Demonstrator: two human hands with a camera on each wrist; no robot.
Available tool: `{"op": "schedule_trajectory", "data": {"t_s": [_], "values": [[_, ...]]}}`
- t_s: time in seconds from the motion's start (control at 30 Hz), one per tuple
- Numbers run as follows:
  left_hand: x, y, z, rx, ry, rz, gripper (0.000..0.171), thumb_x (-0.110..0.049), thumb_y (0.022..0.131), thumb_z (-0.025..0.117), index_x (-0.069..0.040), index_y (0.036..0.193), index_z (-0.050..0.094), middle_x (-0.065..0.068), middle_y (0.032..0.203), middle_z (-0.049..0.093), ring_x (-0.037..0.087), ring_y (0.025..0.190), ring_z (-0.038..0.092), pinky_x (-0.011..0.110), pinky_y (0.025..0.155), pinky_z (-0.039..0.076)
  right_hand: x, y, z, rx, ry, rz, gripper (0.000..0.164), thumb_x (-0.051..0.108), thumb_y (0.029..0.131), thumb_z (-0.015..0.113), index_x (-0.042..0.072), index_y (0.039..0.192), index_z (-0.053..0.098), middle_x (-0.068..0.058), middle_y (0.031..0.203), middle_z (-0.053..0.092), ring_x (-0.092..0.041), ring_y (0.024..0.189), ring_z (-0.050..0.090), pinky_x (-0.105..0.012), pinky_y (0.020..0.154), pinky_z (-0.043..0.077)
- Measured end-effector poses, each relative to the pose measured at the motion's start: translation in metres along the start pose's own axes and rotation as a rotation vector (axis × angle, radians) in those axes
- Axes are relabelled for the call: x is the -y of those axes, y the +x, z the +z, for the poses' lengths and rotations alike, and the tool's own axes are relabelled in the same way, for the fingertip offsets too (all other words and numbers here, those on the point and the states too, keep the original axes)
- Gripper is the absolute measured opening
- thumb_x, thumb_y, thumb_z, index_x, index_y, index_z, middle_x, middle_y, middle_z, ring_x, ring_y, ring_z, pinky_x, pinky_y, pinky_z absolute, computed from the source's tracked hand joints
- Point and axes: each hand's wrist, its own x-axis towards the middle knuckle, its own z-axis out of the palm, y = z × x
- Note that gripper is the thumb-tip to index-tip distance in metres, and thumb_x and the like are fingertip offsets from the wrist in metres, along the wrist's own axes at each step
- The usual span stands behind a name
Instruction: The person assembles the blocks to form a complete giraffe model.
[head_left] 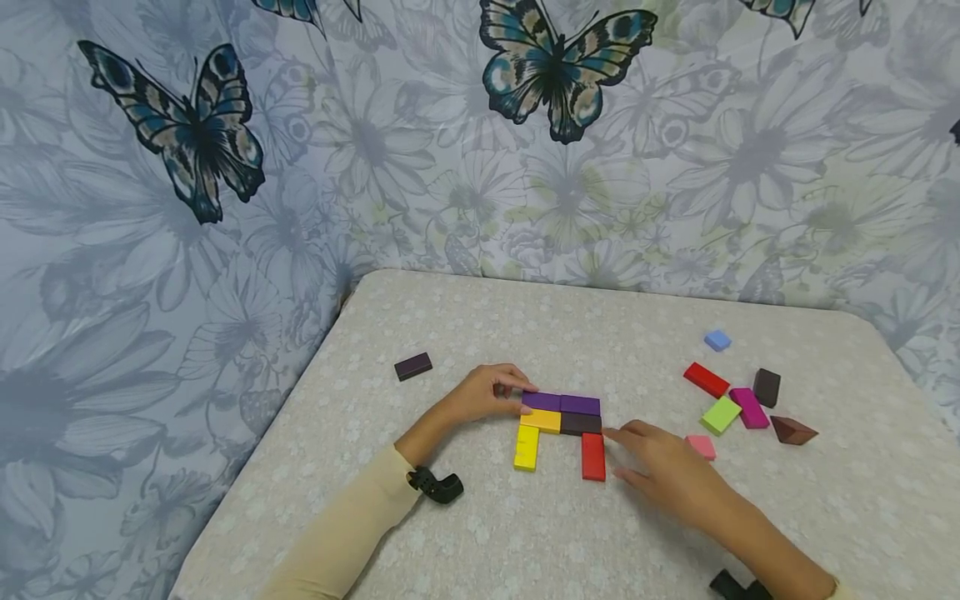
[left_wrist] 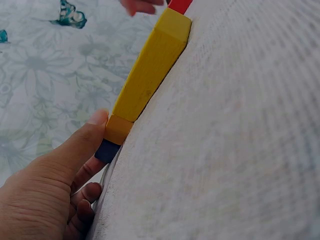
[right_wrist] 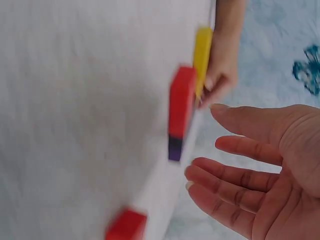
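My left hand (head_left: 486, 393) is at the left end of a flat group of blocks. Its thumb lies against the orange block (head_left: 545, 422) and the left purple block (head_left: 541, 402), with the index finger at the purple block's far corner. A second purple block (head_left: 581, 405) adjoins on the right, above a dark brown block (head_left: 581, 424). Toward me, a yellow block (head_left: 527, 448) extends from the orange one and a red block (head_left: 593, 457) from the brown one. My right hand (head_left: 667, 471) hovers just right of the red block, fingers spread and holding nothing.
A dark block (head_left: 413, 367) lies alone at the left. To the right are loose blocks: blue (head_left: 717, 340), red (head_left: 706, 379), lime green (head_left: 721, 415), magenta (head_left: 750, 407), dark brown (head_left: 767, 387), pink (head_left: 702, 447) and a brown triangular one (head_left: 792, 430). A patterned wall stands behind the table.
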Motion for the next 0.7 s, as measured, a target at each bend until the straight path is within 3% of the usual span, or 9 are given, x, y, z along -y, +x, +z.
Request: {"op": "schedule_trajectory", "data": {"t_s": [0.07, 0.17, 0.3, 0.4, 0.53, 0.7], "values": [[0.001, 0.000, 0.000, -0.002, 0.000, 0.000, 0.034, -0.027, 0.086, 0.084, -0.020, 0.119, 0.078, -0.010, 0.109, 0.068, 0.012, 0.079, 0.054, 0.026, 0.069, 0.047, -0.009, -0.003, -0.009, -0.055, 0.011, 0.006, 0.053, 0.024, 0.084, 0.084, 0.009, 0.132, 0.068, -0.012, 0.120, 0.068, -0.032, 0.108, 0.068, -0.049, 0.086, 0.056], [0.001, 0.000, -0.001, -0.001, 0.003, -0.003, 0.034, -0.027, 0.086, 0.084, -0.020, 0.119, 0.078, -0.010, 0.108, 0.068, 0.012, 0.079, 0.054, 0.026, 0.069, 0.047, -0.026, -0.009, -0.021, -0.133, 0.054, 0.006, 0.049, 0.021, 0.085, 0.083, 0.007, 0.130, 0.069, -0.014, 0.120, 0.069, -0.031, 0.099, 0.070, -0.047, 0.082, 0.058], [0.001, 0.000, -0.001, 0.005, 0.001, -0.007, 0.034, -0.027, 0.086, 0.084, -0.020, 0.119, 0.078, -0.011, 0.108, 0.067, 0.012, 0.079, 0.054, 0.026, 0.069, 0.047, -0.050, -0.016, -0.031, -0.184, 0.108, 0.036, 0.045, 0.020, 0.086, 0.082, 0.005, 0.127, 0.070, -0.017, 0.123, 0.069, -0.033, 0.097, 0.070, -0.044, 0.075, 0.059], [0.001, 0.000, -0.001, 0.005, 0.000, -0.008, 0.034, -0.027, 0.086, 0.084, -0.020, 0.119, 0.078, -0.012, 0.108, 0.067, 0.011, 0.079, 0.054, 0.026, 0.069, 0.047, -0.067, -0.021, -0.033, -0.190, 0.119, 0.063, 0.044, 0.020, 0.086, 0.082, 0.005, 0.126, 0.070, -0.019, 0.124, 0.068, -0.038, 0.104, 0.067, -0.050, 0.078, 0.058], [0.000, -0.001, 0.000, 0.004, -0.003, -0.003, 0.035, -0.026, 0.086, 0.084, -0.019, 0.119, 0.078, -0.010, 0.108, 0.068, 0.012, 0.079, 0.054, 0.026, 0.069, 0.047, -0.087, -0.027, -0.032, -0.156, 0.134, 0.100, 0.044, 0.022, 0.087, 0.081, 0.005, 0.126, 0.070, -0.019, 0.119, 0.069, -0.036, 0.101, 0.067, -0.054, 0.078, 0.057], [-0.001, -0.001, -0.001, 0.004, -0.010, 0.000, 0.035, -0.027, 0.086, 0.084, -0.019, 0.119, 0.078, -0.008, 0.109, 0.068, 0.012, 0.079, 0.054, 0.026, 0.069, 0.047, -0.106, -0.033, -0.024, -0.096, 0.146, 0.120, 0.042, 0.023, 0.086, 0.082, 0.005, 0.122, 0.072, -0.010, 0.107, 0.072, -0.031, 0.096, 0.067, -0.051, 0.075, 0.057]]}}
